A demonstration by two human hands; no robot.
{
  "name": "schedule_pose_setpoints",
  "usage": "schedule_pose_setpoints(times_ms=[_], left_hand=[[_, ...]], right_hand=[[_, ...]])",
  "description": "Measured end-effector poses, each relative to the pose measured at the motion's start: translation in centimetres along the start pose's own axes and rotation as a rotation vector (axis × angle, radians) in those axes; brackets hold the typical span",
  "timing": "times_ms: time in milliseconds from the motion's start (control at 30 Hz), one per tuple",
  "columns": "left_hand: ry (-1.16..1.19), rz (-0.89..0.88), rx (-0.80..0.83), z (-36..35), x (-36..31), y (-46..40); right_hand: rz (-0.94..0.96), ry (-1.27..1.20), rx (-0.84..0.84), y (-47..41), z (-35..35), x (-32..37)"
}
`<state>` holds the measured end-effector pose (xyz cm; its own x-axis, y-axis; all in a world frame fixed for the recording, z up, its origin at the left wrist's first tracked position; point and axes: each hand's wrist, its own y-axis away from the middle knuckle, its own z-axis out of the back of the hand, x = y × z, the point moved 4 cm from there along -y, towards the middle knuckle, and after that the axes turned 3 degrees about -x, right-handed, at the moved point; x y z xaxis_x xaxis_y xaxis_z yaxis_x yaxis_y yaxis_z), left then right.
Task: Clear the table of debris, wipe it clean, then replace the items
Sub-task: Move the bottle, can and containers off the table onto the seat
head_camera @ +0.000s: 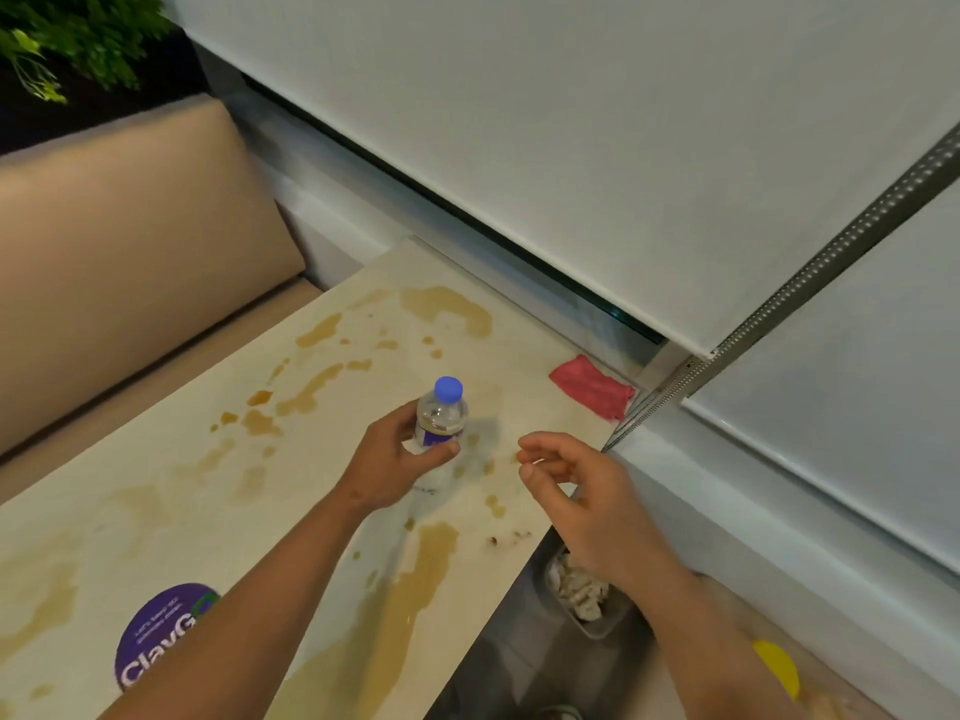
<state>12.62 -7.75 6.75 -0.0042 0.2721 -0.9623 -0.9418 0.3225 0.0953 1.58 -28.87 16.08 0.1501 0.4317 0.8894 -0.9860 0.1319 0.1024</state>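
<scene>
Here, the bottle (440, 418) is gripped by the left hand (395, 462) above the stained desk (171, 491); right of the bottle, the right hand (576, 491) is held loosely curled, empty.

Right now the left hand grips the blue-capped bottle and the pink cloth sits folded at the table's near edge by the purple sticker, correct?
Not quite. The head view shows the left hand gripping the bottle, but the pink cloth lies at the table's far corner by the wall, away from the purple sticker.
</scene>
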Motion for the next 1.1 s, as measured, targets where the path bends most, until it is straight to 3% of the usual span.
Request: schedule_pose_setpoints(times_ms=[200,367,467,833,1100], left_hand=[[0.036,-0.032,0.199,-6.1,-3.8,4.5],[0.031,-0.047,0.378,-13.0,-4.8,6.5],[0.006,-0.055,0.49,-17.5,-4.6,7.1],[-0.152,-0.114,0.904,-36.5,-3.8,9.2],[-0.274,-0.102,1.037,-51.6,0.4,11.0]], right_hand=[[0.042,0.111,-0.039,1.1,3.3,-0.3],[-0.017,0.335,0.01,3.7,5.9,-4.1],[-0.087,0.336,-0.022,6.6,8.5,-6.9],[-0.292,0.237,-0.349,18.3,17.2,-20.9],[-0.383,0.18,-0.651,27.4,26.3,-29.9]])
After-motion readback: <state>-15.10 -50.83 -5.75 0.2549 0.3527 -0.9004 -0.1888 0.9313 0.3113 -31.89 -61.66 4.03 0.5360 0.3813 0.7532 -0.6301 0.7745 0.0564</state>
